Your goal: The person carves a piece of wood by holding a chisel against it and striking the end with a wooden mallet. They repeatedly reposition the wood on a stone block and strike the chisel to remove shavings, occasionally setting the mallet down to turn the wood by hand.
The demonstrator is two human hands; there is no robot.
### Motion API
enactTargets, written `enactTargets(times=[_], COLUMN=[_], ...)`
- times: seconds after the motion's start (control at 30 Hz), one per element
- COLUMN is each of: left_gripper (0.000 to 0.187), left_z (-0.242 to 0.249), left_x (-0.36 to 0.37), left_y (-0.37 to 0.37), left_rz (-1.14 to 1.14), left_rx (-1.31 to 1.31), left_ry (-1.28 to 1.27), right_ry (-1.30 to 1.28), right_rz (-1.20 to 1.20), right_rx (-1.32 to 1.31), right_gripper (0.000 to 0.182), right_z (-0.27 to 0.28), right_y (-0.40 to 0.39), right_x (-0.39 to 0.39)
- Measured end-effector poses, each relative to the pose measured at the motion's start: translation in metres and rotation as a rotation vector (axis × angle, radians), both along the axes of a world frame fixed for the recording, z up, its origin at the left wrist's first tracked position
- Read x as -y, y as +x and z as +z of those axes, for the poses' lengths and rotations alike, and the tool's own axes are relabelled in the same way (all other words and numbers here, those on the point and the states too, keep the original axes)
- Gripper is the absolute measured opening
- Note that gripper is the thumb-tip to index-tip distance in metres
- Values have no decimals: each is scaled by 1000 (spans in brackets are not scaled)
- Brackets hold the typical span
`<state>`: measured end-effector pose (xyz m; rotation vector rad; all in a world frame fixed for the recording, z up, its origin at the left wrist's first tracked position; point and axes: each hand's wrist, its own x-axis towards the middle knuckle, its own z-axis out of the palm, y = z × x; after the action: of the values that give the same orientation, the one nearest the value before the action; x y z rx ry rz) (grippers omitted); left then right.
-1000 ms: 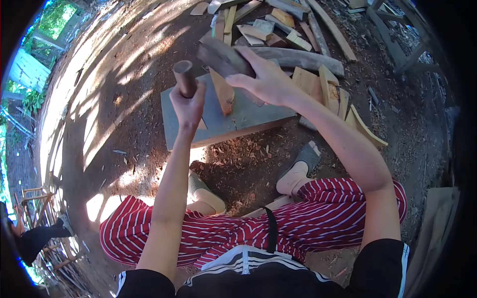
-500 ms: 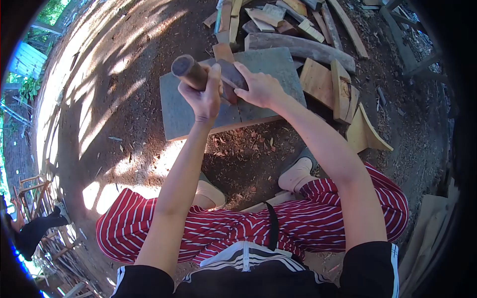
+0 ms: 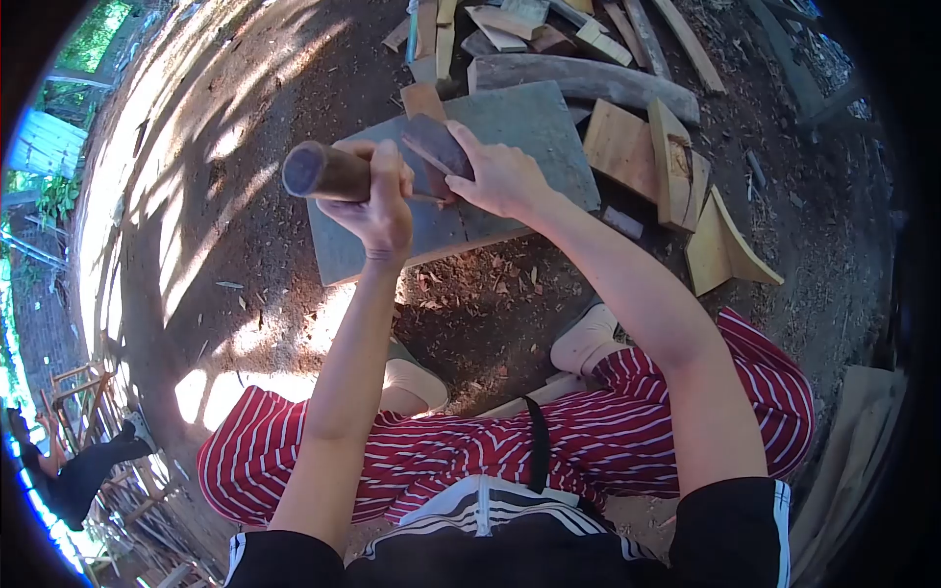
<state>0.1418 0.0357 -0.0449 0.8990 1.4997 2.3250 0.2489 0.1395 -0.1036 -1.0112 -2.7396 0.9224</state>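
Fingers [image 3: 390, 174] of left hand [image 3: 377, 211] clenched round a dark round wooden handle [image 3: 323, 171], butt end sticking out to the pic's left, over the near-left part of the grey slab [image 3: 520, 122]. Blade end hidden behind the fist, can't tell its shape. Right hand [image 3: 500, 181] grips a dark wood piece [image 3: 436, 145] w/ fingers wrapped over its top, standing tilted on the slab approx mid-way, touching left hand's knuckles. Orange-brown wood strip [image 3: 423, 100] lies on slab just beyond the piece. Slab sits flat on dirt ground [image 3: 245, 88]. Beyond slab: long grey log [image 3: 588, 83], then heap of offcuts [image 3: 510, 24]. Right of slab: pale planks [image 3: 637, 147] & a wedge-shaped board [image 3: 720, 255]. Near edge of slab: wood chips [image 3: 490, 284] scattered, then person's shoes and red-striped trousers [image 3: 441, 451]. Far left of slab, well apart, another person's legs [image 3: 78, 475].
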Motion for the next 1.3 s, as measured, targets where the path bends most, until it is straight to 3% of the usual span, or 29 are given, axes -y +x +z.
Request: enactTargets(times=[0.53, 0.67, 0.83, 0.9, 1.03, 1.07, 1.13, 1.2, 1.23, 1.3], left_gripper=[11, 12, 12, 12, 13, 12, 16, 16, 16, 16], left_z=[-14, -20, -33, -35, -28, -25, -25, -15, -12, -15], left_x=[-7, -12, -13, -11, -4, -3, -12, -22, -24, -23], left_y=[5, 3, 6, 8, 7, 6, 1, -3, -3, -1], left_rz=[62, 128, 140, 148, 149, 93, 113, 95, 87, 71], left_rx=[-1, -123, -250, -226, -104, -40, -159, 14, 106, 306], left_ry=[-37, -93, -104, -103, -82, -56, -56, -14, -1, 3], right_ry=[20, 37, -59, -384, 157, 106, 82, 170, 181, 139], right_rz=[-16, -25, 89, 12, 121, 167, 208, 390, 384, 415], right_rx=[4, -23, -24, -15, -706, -788, -887, -577, -584, -295], right_gripper=[79, 80, 69, 63, 58, 55, 53, 47, 47, 46], right_z=[3, 4, 12, 100, 171, 194, 211, 210, 214, 219], right_y=[-2, -3, -12, -4, -1, 3, 18, 27, 29, 35], right_x=[2, 3, -34, -36, -28, -15, 13, 30, 28, 27])
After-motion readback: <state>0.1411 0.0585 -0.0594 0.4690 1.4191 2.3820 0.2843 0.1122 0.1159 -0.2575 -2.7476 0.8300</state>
